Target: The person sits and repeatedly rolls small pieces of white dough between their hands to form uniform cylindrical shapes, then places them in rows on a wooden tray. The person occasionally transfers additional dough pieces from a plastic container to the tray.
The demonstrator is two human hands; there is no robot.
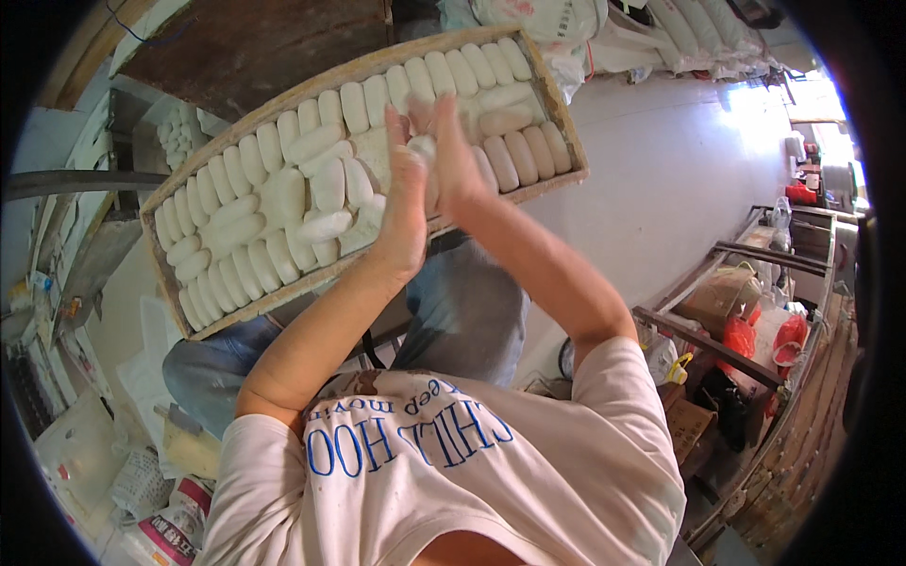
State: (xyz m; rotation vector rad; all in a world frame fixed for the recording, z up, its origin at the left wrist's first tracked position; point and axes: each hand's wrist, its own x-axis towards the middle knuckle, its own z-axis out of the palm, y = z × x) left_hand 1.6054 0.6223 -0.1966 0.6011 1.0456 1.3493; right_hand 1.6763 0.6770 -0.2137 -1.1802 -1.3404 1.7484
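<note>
My left hand (405, 205) and my right hand (456, 166) face each other, palms inward, above a wooden tray. Pressed between them is a white dough-like piece (422, 147), mostly hidden by my fingers. My right hand is blurred. Under my hands, the tray (368, 47) appears to rest on my lap, slanting up to the right. Oblong white dough-like rolls (354, 107) line its far side, with shorter rows along the near side. Several loose rolls (328, 184) lie at odd angles around the middle, left of my hands.
A dark wooden board (262, 56) lies beyond the tray. More small white pieces (175, 138) sit in a container at the left. White sacks (679, 32) are stacked at the back right. A metal frame (708, 347) with bags and a cardboard box (718, 297) stands at the right.
</note>
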